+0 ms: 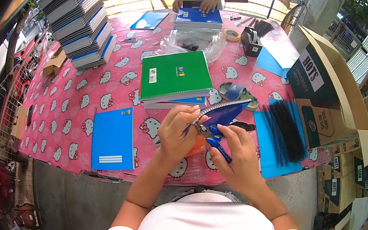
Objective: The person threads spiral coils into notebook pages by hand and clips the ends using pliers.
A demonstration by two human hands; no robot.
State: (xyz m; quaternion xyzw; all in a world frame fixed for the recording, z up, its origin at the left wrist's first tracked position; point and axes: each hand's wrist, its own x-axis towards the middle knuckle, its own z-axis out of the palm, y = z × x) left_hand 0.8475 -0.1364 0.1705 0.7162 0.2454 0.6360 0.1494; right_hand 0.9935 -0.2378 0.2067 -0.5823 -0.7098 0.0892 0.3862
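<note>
My left hand (177,130) is closed on a dark blue spiral notebook (227,114), gripping it near one end of its coil binding. The notebook is tilted up and seen along its spine. Blue-handled pliers (220,149) are in my right hand (244,160), their jaws at that coil end beside my left fingers. Whether the jaws touch the wire is hard to make out. Just beyond my left hand sits a stack of notebooks topped by a green notebook (178,74). A light blue notebook (114,140) lies flat to the left.
Black plastic coils (285,134) lie on blue sheets at right, beside an open cardboard box (322,87). A tall notebook stack (75,17) leans at far left. Across the pink tablecloth (67,122), a person's hands (207,4) rest on blue notebooks, near a tape dispenser (251,43).
</note>
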